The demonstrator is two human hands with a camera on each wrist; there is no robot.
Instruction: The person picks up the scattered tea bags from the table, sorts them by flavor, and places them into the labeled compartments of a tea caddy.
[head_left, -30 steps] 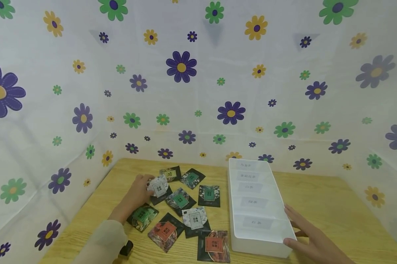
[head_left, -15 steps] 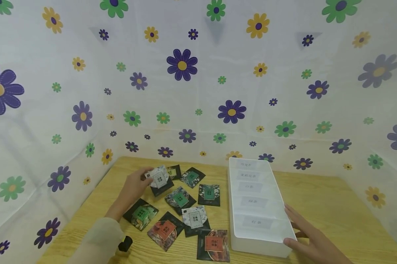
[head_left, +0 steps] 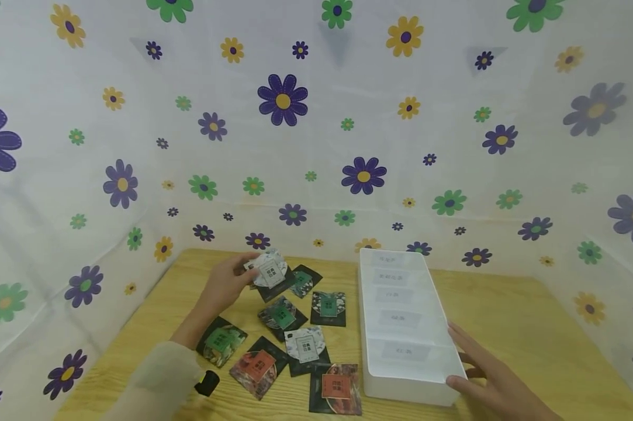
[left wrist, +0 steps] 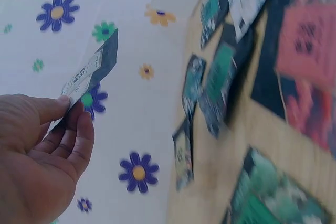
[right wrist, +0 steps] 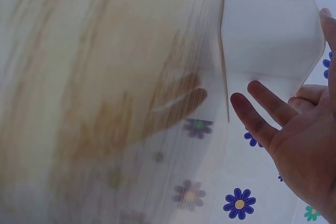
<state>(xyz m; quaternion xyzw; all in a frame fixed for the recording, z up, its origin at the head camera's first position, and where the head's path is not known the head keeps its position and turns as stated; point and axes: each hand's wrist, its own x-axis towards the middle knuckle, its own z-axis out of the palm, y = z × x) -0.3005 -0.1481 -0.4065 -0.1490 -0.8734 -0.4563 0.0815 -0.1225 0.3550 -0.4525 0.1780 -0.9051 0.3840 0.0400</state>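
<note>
My left hand (head_left: 227,285) pinches a white-and-black tea sachet (head_left: 270,273) with a grey label, raised over the far left of the table. In the left wrist view, thumb and fingers grip this sachet (left wrist: 89,80) by one end, tilted and clear of the wood. My right hand (head_left: 492,377) touches the right side of a long white box (head_left: 413,390), thumb at its near corner. Seen from the right wrist, its fingers (right wrist: 257,119) are extended and spread against the box wall (right wrist: 273,30). Several labelled compartments run along the box; I see nothing but labels in them.
Several sachets lie left of the box: green-labelled ones (head_left: 328,308), red-labelled ones (head_left: 335,389) and a white one (head_left: 307,348). A yellow-labelled sachet (left wrist: 182,156) lies at the far side, mostly hidden in the head view. Flowered white curtains (head_left: 316,204) surround the wooden table (head_left: 532,327).
My left hand has lifted the white sachet off the table and carried it right and away from me, over the yellow-labelled one. My right hand stays at the box.
</note>
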